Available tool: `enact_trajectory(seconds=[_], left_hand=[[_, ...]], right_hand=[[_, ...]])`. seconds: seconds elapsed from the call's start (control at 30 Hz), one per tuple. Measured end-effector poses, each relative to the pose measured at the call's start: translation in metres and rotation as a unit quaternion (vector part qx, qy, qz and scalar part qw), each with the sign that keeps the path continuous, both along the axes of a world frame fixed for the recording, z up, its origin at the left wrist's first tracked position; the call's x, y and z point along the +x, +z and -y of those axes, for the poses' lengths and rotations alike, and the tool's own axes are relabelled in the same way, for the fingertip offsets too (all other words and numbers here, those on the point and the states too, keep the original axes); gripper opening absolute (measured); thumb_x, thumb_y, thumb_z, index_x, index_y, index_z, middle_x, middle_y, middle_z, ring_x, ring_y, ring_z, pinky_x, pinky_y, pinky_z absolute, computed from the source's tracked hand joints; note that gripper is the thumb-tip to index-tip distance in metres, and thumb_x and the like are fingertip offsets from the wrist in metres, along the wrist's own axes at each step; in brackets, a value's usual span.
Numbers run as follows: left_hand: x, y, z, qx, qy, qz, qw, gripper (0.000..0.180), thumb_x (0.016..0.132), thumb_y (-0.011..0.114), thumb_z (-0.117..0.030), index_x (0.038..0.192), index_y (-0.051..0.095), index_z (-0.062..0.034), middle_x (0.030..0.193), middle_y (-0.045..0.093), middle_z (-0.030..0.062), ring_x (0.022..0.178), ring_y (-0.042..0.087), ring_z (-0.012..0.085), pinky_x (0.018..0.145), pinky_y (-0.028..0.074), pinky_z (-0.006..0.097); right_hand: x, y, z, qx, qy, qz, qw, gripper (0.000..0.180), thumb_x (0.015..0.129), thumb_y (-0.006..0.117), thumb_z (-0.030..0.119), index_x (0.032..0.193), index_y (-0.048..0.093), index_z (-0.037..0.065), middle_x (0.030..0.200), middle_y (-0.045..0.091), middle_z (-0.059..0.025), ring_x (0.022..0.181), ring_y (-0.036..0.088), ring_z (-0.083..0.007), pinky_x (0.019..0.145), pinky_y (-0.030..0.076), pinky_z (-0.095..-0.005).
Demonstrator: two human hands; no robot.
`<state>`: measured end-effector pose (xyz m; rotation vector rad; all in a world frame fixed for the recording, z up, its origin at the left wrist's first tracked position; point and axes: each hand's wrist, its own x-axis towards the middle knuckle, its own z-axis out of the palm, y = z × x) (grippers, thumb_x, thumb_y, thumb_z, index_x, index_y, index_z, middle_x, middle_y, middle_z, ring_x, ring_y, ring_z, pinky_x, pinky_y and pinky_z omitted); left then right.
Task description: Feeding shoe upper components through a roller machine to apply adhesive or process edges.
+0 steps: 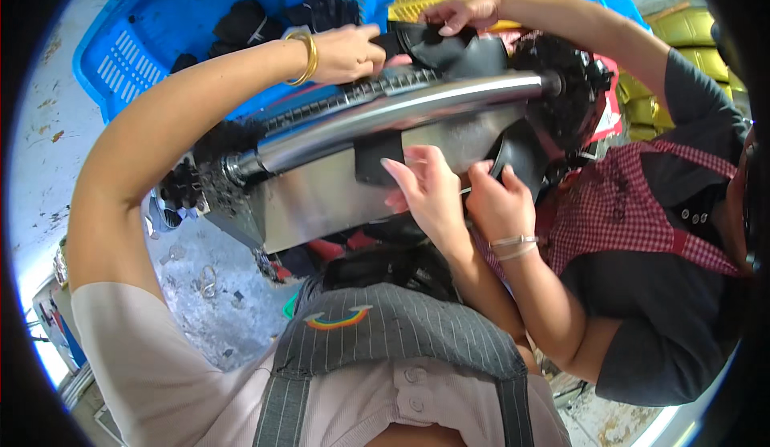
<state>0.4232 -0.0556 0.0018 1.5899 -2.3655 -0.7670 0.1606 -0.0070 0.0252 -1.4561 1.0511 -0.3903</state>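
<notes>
We are pinching a black rubber piece point(417, 42) with our left hand point(346, 52) above the metal machine point(345, 182) and its shiny roller point(401, 114). Our right hand point(425, 186) is resting open-fingered against the machine's front (a co-worker's hand point(499, 202) is gripping another black piece beside it).

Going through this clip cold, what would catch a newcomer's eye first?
The shiny metal bar crossing the middle, above a steel machine body. The person's left hand, with a gold bangle, grips a black rubber piece above it; their right hand rests against the steel. A co-worker in a red checked apron stands at right, blue crate behind.
</notes>
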Motion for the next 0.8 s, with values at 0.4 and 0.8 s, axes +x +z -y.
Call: enact_trajectory(seconds=[0.4,0.8], left_hand=[[0.010,0.129,-0.063,-0.122,0.213,-0.097,0.965,0.036,0.079,0.057,-0.008,0.112,0.045,-0.0118,0.089,0.054,0.0095,0.060,0.054,0.0128,0.055,0.048,0.026],[-0.091,0.026,-0.381,-0.427,0.626,0.176,0.628,0.034,0.075,0.066,-0.004,0.105,0.053,-0.0007,0.102,0.058,0.0153,0.089,0.057,0.0294,0.078,0.046,0.038]], right_hand=[[-0.152,-0.176,-0.035,-0.375,0.062,-0.273,0.884,0.055,0.075,0.068,0.032,0.106,0.047,-0.008,0.102,0.055,-0.0225,0.096,0.053,-0.0344,0.083,0.042,-0.0408],[-0.132,-0.221,0.007,-0.042,0.084,-0.251,0.963,0.049,0.070,0.066,0.014,0.115,0.054,0.001,0.106,0.062,-0.0126,0.095,0.059,-0.0256,0.083,0.045,-0.0333]])
